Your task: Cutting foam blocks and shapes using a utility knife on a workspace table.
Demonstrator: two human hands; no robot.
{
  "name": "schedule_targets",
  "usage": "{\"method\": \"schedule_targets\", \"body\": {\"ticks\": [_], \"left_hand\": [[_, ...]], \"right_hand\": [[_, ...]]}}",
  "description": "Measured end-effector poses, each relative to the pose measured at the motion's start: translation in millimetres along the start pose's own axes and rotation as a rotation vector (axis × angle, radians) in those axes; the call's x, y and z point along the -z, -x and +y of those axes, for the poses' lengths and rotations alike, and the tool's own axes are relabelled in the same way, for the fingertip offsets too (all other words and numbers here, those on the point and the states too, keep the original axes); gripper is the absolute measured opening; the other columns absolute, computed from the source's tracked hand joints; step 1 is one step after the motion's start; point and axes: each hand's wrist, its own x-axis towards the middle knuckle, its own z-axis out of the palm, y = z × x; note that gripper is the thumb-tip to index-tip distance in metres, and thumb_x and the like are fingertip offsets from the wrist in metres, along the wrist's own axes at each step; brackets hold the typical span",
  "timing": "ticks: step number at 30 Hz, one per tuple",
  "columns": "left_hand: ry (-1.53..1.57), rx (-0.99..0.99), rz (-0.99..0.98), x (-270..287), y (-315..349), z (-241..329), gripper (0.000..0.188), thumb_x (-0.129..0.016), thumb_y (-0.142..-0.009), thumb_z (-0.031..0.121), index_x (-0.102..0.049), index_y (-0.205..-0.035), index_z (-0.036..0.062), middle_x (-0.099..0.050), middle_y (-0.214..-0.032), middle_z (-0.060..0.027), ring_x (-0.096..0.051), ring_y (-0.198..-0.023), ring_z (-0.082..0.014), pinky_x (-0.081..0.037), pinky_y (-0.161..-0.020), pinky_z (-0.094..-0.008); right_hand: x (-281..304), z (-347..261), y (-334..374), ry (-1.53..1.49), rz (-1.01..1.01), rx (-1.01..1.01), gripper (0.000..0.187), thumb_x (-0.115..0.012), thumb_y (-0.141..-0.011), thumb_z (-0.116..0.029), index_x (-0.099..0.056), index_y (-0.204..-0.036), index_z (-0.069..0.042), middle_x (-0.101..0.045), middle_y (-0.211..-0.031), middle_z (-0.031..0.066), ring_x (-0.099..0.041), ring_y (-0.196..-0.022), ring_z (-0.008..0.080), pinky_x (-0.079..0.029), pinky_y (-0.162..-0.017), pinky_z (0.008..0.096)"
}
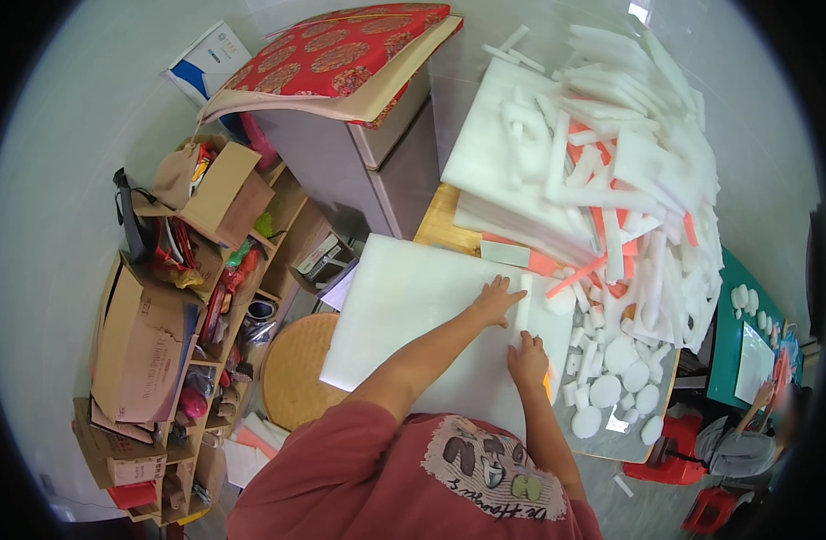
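A large white foam sheet (pixel 404 301) lies on the table in front of me, partly under my forearms. My left hand (pixel 496 301) rests on it with fingers spread, fingertips touching a narrow white foam strip (pixel 524 304). Close to the strip's near end, my right hand (pixel 527 362) has its fingers bent inward; whatever is in them is hidden. A small orange piece (pixel 547 384) shows beside the right wrist, mostly covered, its kind unclear.
Piled foam sheets and offcuts (pixel 638 171) rise at the far right. Several foam discs (pixel 604 391) and small cylinders lie right of my hands. Shelves with cardboard boxes (pixel 143 346) stand left, beside a round wooden top (pixel 296 369). Another person (pixel 741 450) sits at a green table (pixel 732 337).
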Motion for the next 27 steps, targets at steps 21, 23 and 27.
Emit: {"method": "schedule_targets", "body": {"ticks": [21,23,27], "left_hand": [[0.087,-0.069,0.2,-38.9,-2.2,16.4,0.059,-0.074,-0.068,0.027,-0.051,-0.116,0.0033,-0.031,-0.142,-0.0144,-0.039,-0.123,-0.0306,-0.04,-0.094,-0.0486],[0.108,-0.032,0.232,-46.4,-2.7,13.6,0.059,-0.074,-0.067,0.026,-0.051,-0.117,0.0044,-0.03,-0.143,-0.0132,-0.038,-0.124,-0.0295,-0.04,-0.094,-0.0471],[0.083,-0.004,0.205,-46.5,-0.2,16.2,0.057,-0.072,-0.07,0.027,-0.051,-0.119,0.0061,-0.03,-0.142,-0.0117,-0.037,-0.124,-0.0285,-0.038,-0.096,-0.0486]], "right_hand": [[0.3,10.4,3.8,0.031,0.035,0.124,0.04,-0.062,-0.078,-0.015,-0.053,-0.116,-0.005,-0.056,-0.097,0.0174,-0.059,-0.083,0.0314,-0.048,-0.072,0.04],[8.6,6.5,5.7,-0.079,0.054,0.153,0.039,-0.059,-0.08,-0.014,-0.052,-0.117,-0.004,-0.055,-0.101,0.0196,-0.059,-0.081,0.035,-0.048,-0.071,0.0413],[20.2,34.9,32.2,-0.001,0.182,0.199,0.038,-0.057,-0.08,-0.011,-0.053,-0.117,-0.003,-0.051,-0.11,0.0196,-0.052,-0.1,0.0357,-0.044,-0.085,0.0416]]}}
